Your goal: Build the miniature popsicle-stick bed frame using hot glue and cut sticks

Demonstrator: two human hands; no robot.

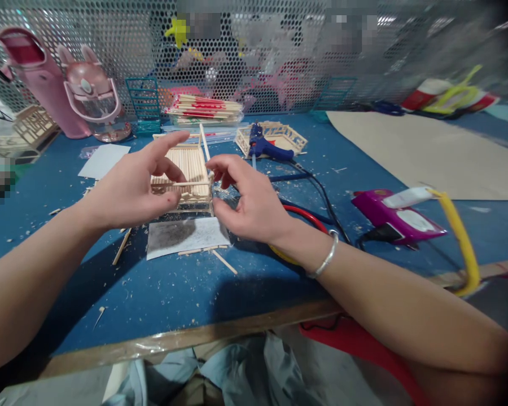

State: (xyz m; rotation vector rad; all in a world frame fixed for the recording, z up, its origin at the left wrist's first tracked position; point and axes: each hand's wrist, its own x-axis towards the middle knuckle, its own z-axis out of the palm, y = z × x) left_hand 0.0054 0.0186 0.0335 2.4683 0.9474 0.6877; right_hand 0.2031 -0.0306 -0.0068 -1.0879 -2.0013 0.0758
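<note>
A small model built of thin wooden sticks (188, 160) stands on the blue table, with a slatted floor, low rails and one taller post at its right. My left hand (131, 189) is at its left front, index finger stretched out above it. The thumb lies outside the front rail and a bent finger inside, closed around that rail. At the front right corner is my right hand (254, 200), its thumb and fingers apart around the corner post; whether they touch it I cannot tell. A whitish paper sheet (188, 239) lies just in front of the model.
Behind stand a blue glue gun (271, 148), a hexagonal stick frame (296, 138) and bundled sticks (207, 108). Pink bottles (55, 84) are at the back left. To the right lie a purple device (393, 217) with a yellow-handled tool (461, 242), cables and brown cardboard (427, 146).
</note>
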